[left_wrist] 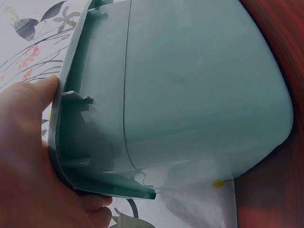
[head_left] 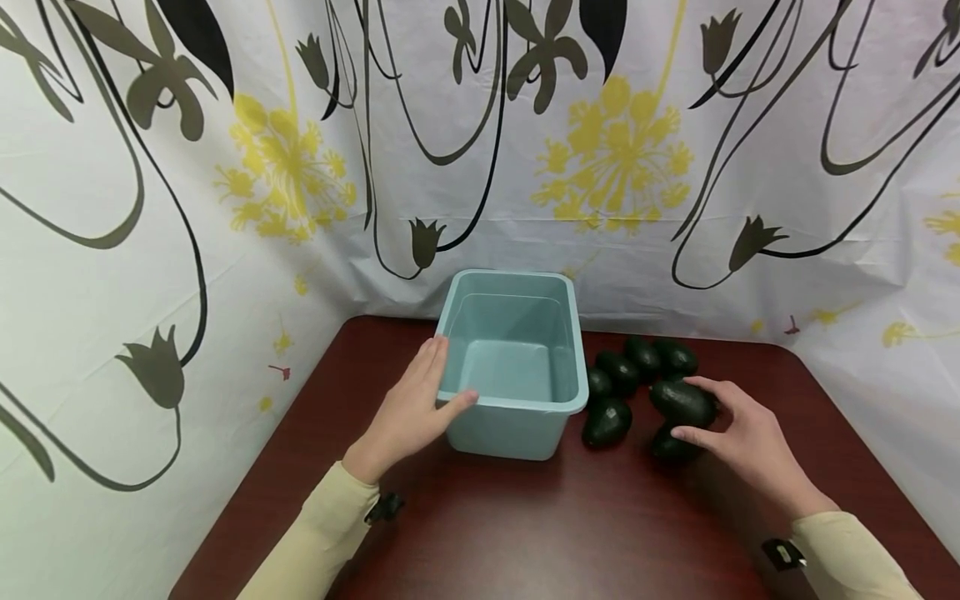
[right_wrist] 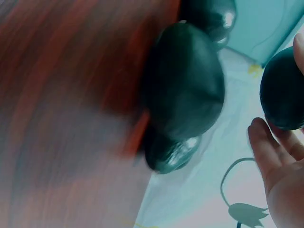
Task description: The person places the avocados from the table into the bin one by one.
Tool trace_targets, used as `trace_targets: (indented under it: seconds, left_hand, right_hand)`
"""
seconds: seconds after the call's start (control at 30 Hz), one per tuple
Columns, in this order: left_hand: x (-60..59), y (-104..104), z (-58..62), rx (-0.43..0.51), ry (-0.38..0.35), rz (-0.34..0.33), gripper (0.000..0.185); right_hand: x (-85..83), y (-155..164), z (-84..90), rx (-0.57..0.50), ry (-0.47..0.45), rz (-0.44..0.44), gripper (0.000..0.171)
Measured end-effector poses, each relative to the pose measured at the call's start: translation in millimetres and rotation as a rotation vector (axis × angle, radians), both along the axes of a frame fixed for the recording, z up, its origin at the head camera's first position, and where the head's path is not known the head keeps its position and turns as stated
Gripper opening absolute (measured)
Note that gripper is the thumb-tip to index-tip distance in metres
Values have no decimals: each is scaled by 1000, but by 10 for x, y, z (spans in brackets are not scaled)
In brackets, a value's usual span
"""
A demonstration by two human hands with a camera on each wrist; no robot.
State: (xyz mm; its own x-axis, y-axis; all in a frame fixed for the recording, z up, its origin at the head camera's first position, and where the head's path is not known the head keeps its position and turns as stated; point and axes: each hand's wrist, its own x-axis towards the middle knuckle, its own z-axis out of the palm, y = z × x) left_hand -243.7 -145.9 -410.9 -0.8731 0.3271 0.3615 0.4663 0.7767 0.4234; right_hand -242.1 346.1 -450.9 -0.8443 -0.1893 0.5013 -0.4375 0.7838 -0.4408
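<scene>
Dark red-brown wood makes up the table, which is backed on two sides by a white curtain printed with yellow flower heads and black stems.

Nearest, at about seven o'clock, a cream sleeve leads to the left hand. It grips the near left corner of a pale blue plastic bin: the thumb is hooked over the rim and the fingers lie along the outside of the left wall. The left wrist view shows the palm tight against the rim's underside.

At about four o'clock the right hand holds a dark green avocado, with the fingers curled over its far side and the thumb on its near end. This avocado sits just above another avocado that lies on the table beneath it.

At the middle of the table the bin stands upright, with nothing visible inside. Just right of it, at about two o'clock from the bin's near corner, lies a cluster of avocados, some touching one another, with one avocado by the bin close to the near right corner.
</scene>
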Motion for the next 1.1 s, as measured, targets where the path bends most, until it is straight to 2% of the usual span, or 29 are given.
trace_targets:
  seconds: [0.33,0.7,1.1]
  left_hand:
    - [4,5,10,2,7,0,100]
    - [11,4,6,4,-2,7,100]
    - [9,20,7,-5,5,20,100]
  right_hand:
    - [25,-173,171,-129,-24,50,83]
    - [6,-283,309,-138,-8,45,82]
    - [-76,-436,400,-187,-7,93,81]
